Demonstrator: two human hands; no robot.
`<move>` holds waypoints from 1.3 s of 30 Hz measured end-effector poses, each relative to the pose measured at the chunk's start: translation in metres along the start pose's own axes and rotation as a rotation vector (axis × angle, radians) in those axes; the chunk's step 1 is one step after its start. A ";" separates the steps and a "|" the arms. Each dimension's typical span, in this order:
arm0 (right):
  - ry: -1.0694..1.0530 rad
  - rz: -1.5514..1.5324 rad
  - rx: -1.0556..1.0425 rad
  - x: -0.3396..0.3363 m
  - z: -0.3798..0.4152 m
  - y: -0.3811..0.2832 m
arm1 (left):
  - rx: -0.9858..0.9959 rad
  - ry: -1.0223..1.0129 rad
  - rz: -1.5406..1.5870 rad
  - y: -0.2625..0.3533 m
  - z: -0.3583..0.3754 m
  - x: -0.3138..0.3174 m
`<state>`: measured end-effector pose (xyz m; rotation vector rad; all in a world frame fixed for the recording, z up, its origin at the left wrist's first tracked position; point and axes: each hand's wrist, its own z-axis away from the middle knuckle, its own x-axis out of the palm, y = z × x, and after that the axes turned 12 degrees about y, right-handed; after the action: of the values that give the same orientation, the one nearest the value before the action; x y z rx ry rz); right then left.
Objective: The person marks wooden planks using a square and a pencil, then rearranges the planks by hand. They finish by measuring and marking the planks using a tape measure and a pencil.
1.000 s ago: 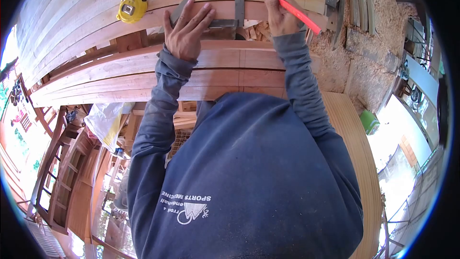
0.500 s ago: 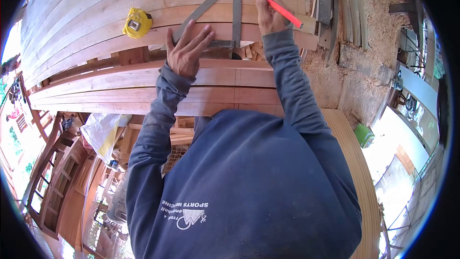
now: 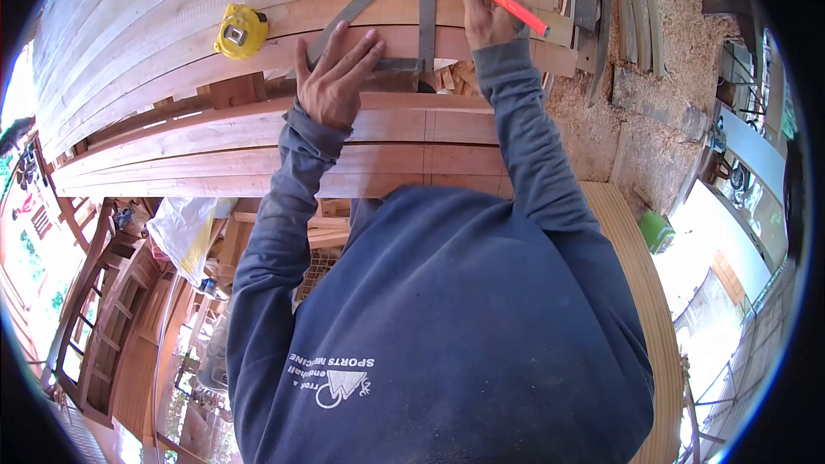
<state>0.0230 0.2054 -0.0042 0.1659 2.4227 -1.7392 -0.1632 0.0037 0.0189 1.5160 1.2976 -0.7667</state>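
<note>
A grey metal triangular square (image 3: 426,9) lies across several wooden boards (image 3: 284,4) set side by side. My left hand (image 3: 332,82) rests with spread fingers on the square's lower left part and the board under it. To the right of the square, my right hand (image 3: 491,13) holds a red pencil (image 3: 514,8), its pale tip pointing up and left, close to the square's upright edge. Whether the tip touches the wood is unclear. A yellow tape measure (image 3: 241,32) sits on the boards left of my left hand.
More boards (image 3: 232,155) with thin marked lines lie nearer my body. Sawdust (image 3: 679,34) covers the ground at right, beside long thin strips (image 3: 638,17). A white plastic bag (image 3: 182,232) is at lower left, a green object (image 3: 656,232) at right.
The boards, square and tape measure appear slightly higher in view. My right hand and the pencil sit a little higher relative to my body; both hands keep their hold.
</note>
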 end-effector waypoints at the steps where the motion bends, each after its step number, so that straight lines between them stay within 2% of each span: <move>1: 0.010 0.000 -0.001 0.001 0.000 -0.002 | -0.001 -0.005 0.000 0.000 0.000 -0.001; 3: 0.032 -0.002 -0.008 0.006 -0.003 -0.011 | -0.002 -0.009 0.000 0.000 -0.002 -0.002; 6: 0.049 0.152 -0.155 0.015 -0.014 -0.009 | 0.010 -0.001 -0.004 -0.001 -0.001 0.000; 9: 0.033 0.330 -0.112 0.027 -0.029 -0.024 | 0.007 -0.001 -0.004 0.001 -0.002 -0.002; 12: 0.064 0.450 -0.183 0.036 -0.036 -0.025 | 0.000 0.003 0.011 0.000 -0.002 -0.002; 15: 0.160 0.249 -0.274 0.043 -0.038 -0.008 | 0.005 -0.003 -0.005 -0.002 -0.001 0.000; 18: -0.012 0.343 -0.198 0.033 -0.031 0.002 | 0.000 -0.007 -0.011 -0.002 -0.001 0.000; 24: 0.086 0.428 -0.336 0.041 -0.045 -0.004 | 0.000 -0.028 -0.019 -0.001 -0.002 -0.001; 27: -0.069 0.535 -0.177 0.035 -0.045 -0.020 | -0.008 -0.004 0.016 -0.001 -0.002 0.000; 30: -0.010 0.347 -0.194 0.035 -0.034 -0.008 | 0.001 0.013 0.020 -0.002 -0.001 0.001; 33: 0.031 0.409 -0.278 0.040 -0.042 -0.003 | 0.000 -0.003 -0.001 -0.003 -0.001 0.001; 36: 0.041 0.321 -0.242 0.043 -0.046 0.002 | 0.008 -0.006 -0.018 -0.003 0.000 0.003; 39: -0.083 0.453 -0.127 0.025 -0.024 -0.017 | 0.014 0.009 -0.021 -0.004 -0.001 0.002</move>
<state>-0.0059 0.2233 0.0142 0.5645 2.2049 -1.3624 -0.1664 0.0050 0.0167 1.5209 1.3194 -0.7847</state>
